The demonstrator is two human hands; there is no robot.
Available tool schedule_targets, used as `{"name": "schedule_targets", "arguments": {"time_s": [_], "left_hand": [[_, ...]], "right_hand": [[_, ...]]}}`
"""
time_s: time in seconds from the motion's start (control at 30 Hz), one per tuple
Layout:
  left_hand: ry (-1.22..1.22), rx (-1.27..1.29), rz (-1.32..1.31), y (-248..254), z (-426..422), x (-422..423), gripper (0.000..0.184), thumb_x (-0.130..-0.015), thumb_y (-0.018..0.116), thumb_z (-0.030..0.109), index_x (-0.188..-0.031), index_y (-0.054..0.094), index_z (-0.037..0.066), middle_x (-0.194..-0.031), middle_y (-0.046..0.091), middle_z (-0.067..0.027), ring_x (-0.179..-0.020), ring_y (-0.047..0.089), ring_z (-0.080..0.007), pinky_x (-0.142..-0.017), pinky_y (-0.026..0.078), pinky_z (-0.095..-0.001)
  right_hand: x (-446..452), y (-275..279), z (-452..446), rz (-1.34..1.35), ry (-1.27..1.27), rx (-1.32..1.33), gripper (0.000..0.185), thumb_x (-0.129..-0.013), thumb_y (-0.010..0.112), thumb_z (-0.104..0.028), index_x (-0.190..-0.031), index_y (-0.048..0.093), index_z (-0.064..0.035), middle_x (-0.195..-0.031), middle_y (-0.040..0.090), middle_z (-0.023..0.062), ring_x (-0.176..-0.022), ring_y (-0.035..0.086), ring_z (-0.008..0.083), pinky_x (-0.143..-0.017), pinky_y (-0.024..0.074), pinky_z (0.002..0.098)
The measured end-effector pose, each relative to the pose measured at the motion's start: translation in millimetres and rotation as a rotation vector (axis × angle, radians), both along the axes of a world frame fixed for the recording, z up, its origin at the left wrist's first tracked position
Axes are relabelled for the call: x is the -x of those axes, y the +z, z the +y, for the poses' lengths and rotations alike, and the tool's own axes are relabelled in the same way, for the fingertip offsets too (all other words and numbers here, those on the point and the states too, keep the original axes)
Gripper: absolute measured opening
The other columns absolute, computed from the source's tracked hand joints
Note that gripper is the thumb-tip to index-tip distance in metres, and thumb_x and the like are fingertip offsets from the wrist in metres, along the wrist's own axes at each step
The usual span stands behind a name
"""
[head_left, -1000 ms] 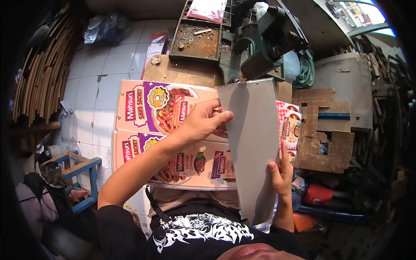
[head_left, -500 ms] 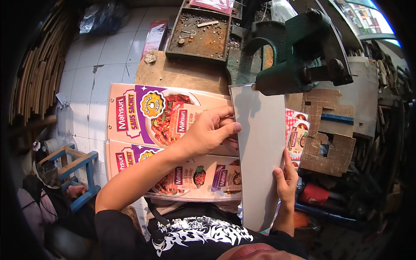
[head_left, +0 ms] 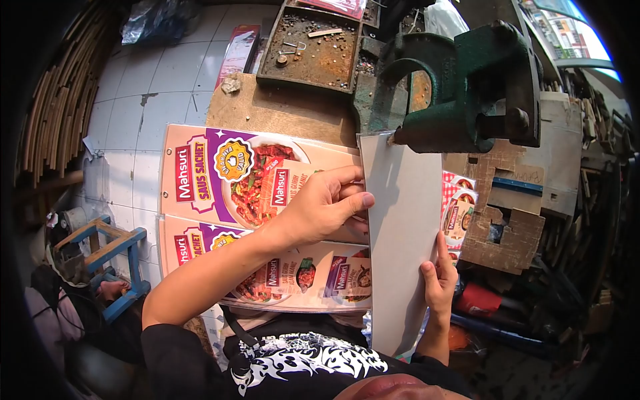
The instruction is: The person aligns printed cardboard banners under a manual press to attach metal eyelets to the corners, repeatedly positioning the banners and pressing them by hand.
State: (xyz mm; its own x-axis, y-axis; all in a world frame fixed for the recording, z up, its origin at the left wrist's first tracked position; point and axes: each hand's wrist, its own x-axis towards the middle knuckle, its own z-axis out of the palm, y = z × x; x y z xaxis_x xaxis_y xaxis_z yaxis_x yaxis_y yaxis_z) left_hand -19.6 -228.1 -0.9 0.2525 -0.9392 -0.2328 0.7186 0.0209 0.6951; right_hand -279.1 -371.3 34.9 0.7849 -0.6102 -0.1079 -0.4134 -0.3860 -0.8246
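A long grey panel lies lengthwise before me, its far edge under the head of a green metal press. My left hand grips the panel's left edge between thumb and curled fingers. On the opposite edge, my right hand holds the panel with the thumb on top and a finger along the side. Printed "Mahsuri" boards lie to the left, partly beneath my left forearm. A red-checked printed piece shows right of the panel.
Behind the boards is a wooden surface and a dirty metal tray with small parts. Cut cardboard stands at the right, a blue stool frame at the left. Wooden strips are stacked far left.
The panel's far edge has shifted slightly right in view, now under the press head. The press appears larger and farther right than a second ago. Both hands keep their hold.
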Motion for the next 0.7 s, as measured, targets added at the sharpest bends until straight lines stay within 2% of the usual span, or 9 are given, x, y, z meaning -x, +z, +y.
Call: {"name": "schedule_targets", "arguments": {"time_s": [0.13,0.23,0.33,0.4,0.47,0.53,0.7], "left_hand": [[0.007,-0.026,0.005,5.8,-0.4,-0.6,0.027,-0.096,0.054,0.010,-0.119,0.051,-0.004,-0.089,0.065,-0.0031,-0.080,0.064,-0.0079,-0.067,0.057,-0.0215],[-0.002,-0.022,0.010,2.2,-0.7,-0.9,0.025,-0.096,0.054,0.010,-0.117,0.052,-0.004,-0.088,0.065,-0.0026,-0.079,0.064,-0.0075,-0.067,0.057,-0.0214],[-0.002,-0.007,-0.015,-1.2,-1.2,-0.4,0.024,-0.096,0.053,0.010,-0.115,0.052,-0.004,-0.086,0.065,-0.0027,-0.078,0.064,-0.0072,-0.067,0.057,-0.0211],[0.001,-0.004,-0.008,-1.7,-2.2,0.4,0.023,-0.096,0.053,0.010,-0.114,0.052,-0.004,-0.085,0.065,-0.0032,-0.077,0.064,-0.0074,-0.067,0.057,-0.0210],[0.000,-0.002,-0.010,-3.0,-0.2,-1.6,0.022,-0.096,0.053,0.010,-0.114,0.052,-0.004,-0.085,0.065,-0.0037,-0.077,0.064,-0.0076,-0.067,0.057,-0.0209],[-0.052,0.017,-0.039,-5.8,1.1,-2.9,0.040,-0.096,0.054,0.012,-0.132,0.045,-0.002,-0.102,0.067,-0.0087,-0.085,0.067,-0.0147,-0.072,0.059,-0.0260],[-0.031,0.067,-0.087,-13.2,-0.2,-1.0,0.038,-0.095,0.057,0.014,-0.128,0.047,-0.001,-0.100,0.067,-0.0089,-0.084,0.068,-0.0159,-0.074,0.059,-0.0294]], "right_hand": [[4.9,-2.5,-1.4,0.060,-0.014,0.017,0.057,-0.090,0.058,-0.007,-0.141,0.035,0.0077,-0.120,0.060,0.0145,-0.094,0.054,0.0107,-0.085,0.0420,0.0216],[1.6,-4.9,-1.5,-0.005,0.032,0.095,0.058,-0.091,0.058,-0.009,-0.141,0.034,0.0077,-0.126,0.058,0.0164,-0.098,0.055,0.0118,-0.088,0.0413,0.0224],[6.5,-3.8,-0.1,0.054,-0.041,-0.057,0.058,-0.092,0.057,-0.010,-0.141,0.034,0.0077,-0.128,0.057,0.0164,-0.102,0.056,0.0129,-0.090,0.0413,0.0228],[6.0,-5.0,0.7,-0.008,-0.015,-0.057,0.057,-0.093,0.056,-0.009,-0.142,0.033,0.0075,-0.131,0.055,0.0170,-0.109,0.055,0.0149,-0.093,0.0409,0.0243],[7.4,-10.7,0.8,-0.043,-0.026,-0.084,0.057,-0.093,0.056,-0.008,-0.143,0.032,0.0068,-0.132,0.054,0.0165,-0.108,0.055,0.0147,-0.093,0.0414,0.0245],[5.3,-10.1,3.0,-0.085,-0.031,-0.100,0.057,-0.093,0.055,-0.008,-0.143,0.032,0.0061,-0.133,0.053,0.0160,-0.107,0.055,0.0146,-0.093,0.0419,0.0246],[8.7,0.3,7.5,-0.112,-0.032,-0.094,0.056,-0.094,0.056,-0.006,-0.144,0.033,0.0026,-0.138,0.048,0.0171,-0.114,0.053,0.0161,-0.095,0.0424,0.0266]]}}
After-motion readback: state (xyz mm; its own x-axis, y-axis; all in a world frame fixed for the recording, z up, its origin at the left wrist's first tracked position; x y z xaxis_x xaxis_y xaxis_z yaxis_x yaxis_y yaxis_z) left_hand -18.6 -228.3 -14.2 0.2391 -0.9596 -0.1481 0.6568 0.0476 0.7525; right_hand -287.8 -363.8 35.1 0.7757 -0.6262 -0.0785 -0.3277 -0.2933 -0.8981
